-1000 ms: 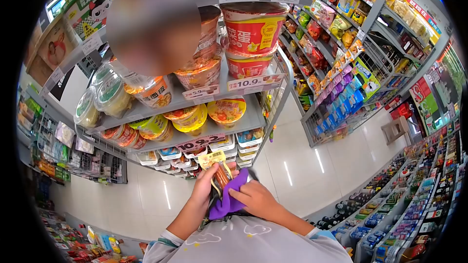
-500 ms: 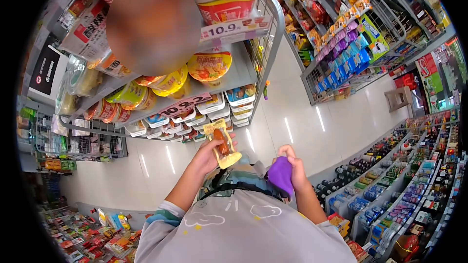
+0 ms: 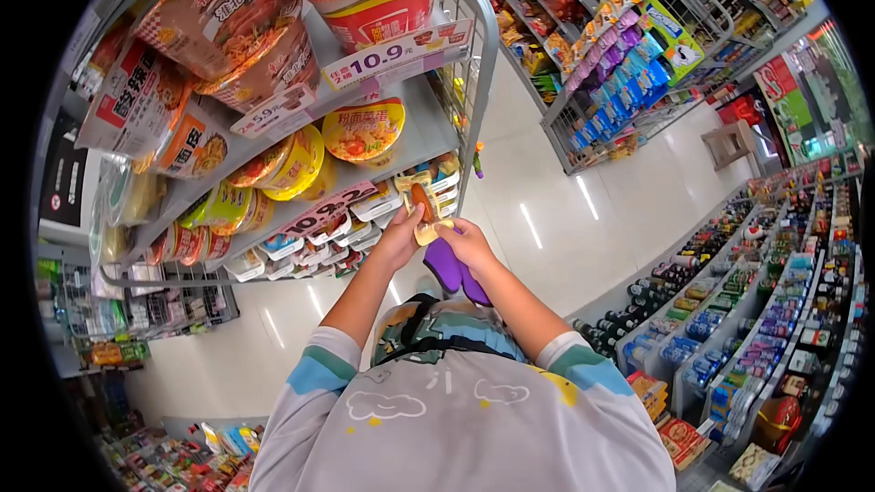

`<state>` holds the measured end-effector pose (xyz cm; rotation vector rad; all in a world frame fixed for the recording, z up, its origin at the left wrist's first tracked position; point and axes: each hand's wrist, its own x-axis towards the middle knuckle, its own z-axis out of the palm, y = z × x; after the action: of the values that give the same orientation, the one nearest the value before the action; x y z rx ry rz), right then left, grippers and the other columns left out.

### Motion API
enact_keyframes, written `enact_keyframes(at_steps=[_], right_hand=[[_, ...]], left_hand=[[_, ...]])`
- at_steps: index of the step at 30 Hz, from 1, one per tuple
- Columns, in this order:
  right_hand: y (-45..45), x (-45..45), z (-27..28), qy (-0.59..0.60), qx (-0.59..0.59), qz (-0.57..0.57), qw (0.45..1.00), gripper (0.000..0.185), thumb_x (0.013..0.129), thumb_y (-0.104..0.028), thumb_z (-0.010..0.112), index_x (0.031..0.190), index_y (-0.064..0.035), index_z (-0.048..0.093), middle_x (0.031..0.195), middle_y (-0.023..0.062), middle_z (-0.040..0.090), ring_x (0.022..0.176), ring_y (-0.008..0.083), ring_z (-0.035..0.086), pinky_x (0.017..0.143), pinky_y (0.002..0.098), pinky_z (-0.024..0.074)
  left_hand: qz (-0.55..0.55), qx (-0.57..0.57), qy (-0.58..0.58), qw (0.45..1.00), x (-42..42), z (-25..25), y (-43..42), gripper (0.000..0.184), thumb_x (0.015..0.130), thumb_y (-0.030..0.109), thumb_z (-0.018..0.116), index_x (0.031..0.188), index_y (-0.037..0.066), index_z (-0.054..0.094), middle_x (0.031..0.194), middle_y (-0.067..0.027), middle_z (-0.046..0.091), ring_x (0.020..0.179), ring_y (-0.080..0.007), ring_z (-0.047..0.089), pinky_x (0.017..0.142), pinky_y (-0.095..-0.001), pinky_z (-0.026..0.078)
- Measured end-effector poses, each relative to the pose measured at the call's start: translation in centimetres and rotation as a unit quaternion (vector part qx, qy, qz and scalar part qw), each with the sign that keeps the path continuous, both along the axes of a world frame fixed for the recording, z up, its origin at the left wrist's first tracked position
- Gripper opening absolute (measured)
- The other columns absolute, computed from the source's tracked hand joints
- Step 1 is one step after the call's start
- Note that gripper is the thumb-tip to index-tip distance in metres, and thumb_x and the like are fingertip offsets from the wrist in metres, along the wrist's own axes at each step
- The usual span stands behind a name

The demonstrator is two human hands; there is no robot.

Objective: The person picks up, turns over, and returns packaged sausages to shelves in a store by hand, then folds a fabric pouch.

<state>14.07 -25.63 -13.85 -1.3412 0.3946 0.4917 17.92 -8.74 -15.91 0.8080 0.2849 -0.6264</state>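
In front of the noodle shelf, my left hand (image 3: pixel 398 237) grips a yellow snack packet (image 3: pixel 427 234) by its left side. A brown, sausage-like piece shows through the packet's front. My right hand (image 3: pixel 469 246) pinches the lower right edge of the same packet. Below my right hand hangs a purple soft-looking item (image 3: pixel 447 267) with two rounded lobes. How it is held is hidden, and I cannot make out its exact kind.
Instant noodle tubs (image 3: pixel 365 132) fill the shelf rack (image 3: pixel 483 55) ahead and to the left, with white trays of food on its lowest level. Snack bags (image 3: pixel 629 82) hang on a rack at right. Bottles line the shelves (image 3: pixel 720 337) at far right. A wooden stool (image 3: pixel 729 146) stands beyond.
My right hand has come left and forward to the packet, bringing the purple item along. The packet has moved slightly up and away. The view has shifted, so the noodle rack appears further left.
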Motion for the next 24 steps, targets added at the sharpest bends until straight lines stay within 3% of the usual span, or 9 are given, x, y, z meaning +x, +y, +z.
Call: enact_keyframes(at_steps=[4,9,11,13,14,17,21,24], right_hand=[[1.0,3.5,-4.4,-0.07,-0.09,-0.044,0.993,0.027,0.092,-0.022,0.065,0.109,-0.0007,0.067,0.088,0.0053,0.068,0.078,0.0115,0.062,0.069,0.0258,0.0497],[2.0,7.5,-5.7,-0.097,-0.09,-0.086,0.988,0.02,0.095,-0.019,0.063,0.106,-0.0021,0.067,0.09,0.0041,0.068,0.075,0.0102,0.062,0.066,0.0245,0.0499],[2.8,8.9,-5.5,-0.095,-0.112,-0.111,0.983,0.024,0.093,-0.024,0.066,0.101,-0.0021,0.069,0.082,0.0053,0.068,0.071,0.0113,0.061,0.065,0.027,0.0496],[3.5,9.8,-5.4,-0.121,-0.299,-0.066,0.944,0.034,0.088,-0.036,0.069,0.097,-0.0025,0.069,0.075,0.0095,0.067,0.068,0.0177,0.063,0.064,0.0317,0.0501],[3.8,9.9,-5.4,-0.113,-0.345,-0.086,0.928,0.048,0.082,-0.05,0.07,0.096,-0.0033,0.07,0.077,0.0159,0.068,0.073,0.0281,0.067,0.068,0.0384,0.0516],[4.5,10.1,-5.1,-0.024,-0.443,-0.103,0.89,0.058,0.079,-0.058,0.069,0.095,-0.0016,0.07,0.086,0.0203,0.07,0.083,0.0352,0.069,0.073,0.0424,0.0527],[4.6,10.3,-4.5,0.034,-0.459,-0.104,0.882,0.067,0.077,-0.062,0.068,0.092,0.0027,0.069,0.09,0.0236,0.07,0.089,0.0373,0.069,0.077,0.0433,0.0532],[3.8,9.2,-3.4,0.018,-0.411,-0.08,0.908,0.069,0.077,-0.063,0.068,0.089,0.0054,0.068,0.09,0.0258,0.069,0.087,0.0357,0.07,0.077,0.0412,0.0539]], left_hand=[[-0.027,0.093,0.023,0.995,0.7,1.0,1.1,0.057,0.099,0.022,0.058,0.149,0.01,0.031,0.13,-0.0104,0.057,0.111,-0.0243,0.06,0.094,-0.0406,0.049],[-0.084,0.139,0.0,0.987,1.4,-2.5,2.9,0.048,0.099,0.023,0.058,0.141,0.007,0.039,0.126,-0.0103,0.058,0.107,-0.0241,0.062,0.094,-0.0423,0.05],[-0.094,0.182,0.009,0.979,2.1,-2.9,3.2,0.042,0.1,0.025,0.056,0.135,0.005,0.044,0.123,-0.0094,0.058,0.104,-0.0227,0.063,0.092,-0.0427,0.052],[-0.1,0.208,0.006,0.973,2.6,-3.9,3.5,0.039,0.101,0.025,0.053,0.132,0.003,0.047,0.118,-0.0088,0.059,0.101,-0.0223,0.064,0.091,-0.0416,0.054],[-0.099,0.198,0.003,0.975,3.0,-4.6,3.6,0.035,0.101,0.024,0.053,0.13,0.004,0.049,0.115,-0.0081,0.061,0.096,-0.02,0.065,0.087,-0.0396,0.055],[-0.115,0.195,0.001,0.974,3.6,-5.7,3.9,0.032,0.101,0.024,0.052,0.127,0.006,0.052,0.112,-0.0075,0.062,0.091,-0.0186,0.066,0.083,-0.0379,0.056],[-0.121,0.214,0.011,0.969,4.5,-5.7,3.1,0.032,0.101,0.024,0.05,0.127,0.006,0.052,0.114,-0.0074,0.062,0.09,-0.02,0.067,0.084,-0.0384,0.056],[-0.113,0.211,0.016,0.971,4.5,-5.2,2.4,0.034,0.101,0.026,0.049,0.129,0.006,0.051,0.112,-0.0067,0.062,0.088,-0.0193,0.067,0.08,-0.0366,0.056]])
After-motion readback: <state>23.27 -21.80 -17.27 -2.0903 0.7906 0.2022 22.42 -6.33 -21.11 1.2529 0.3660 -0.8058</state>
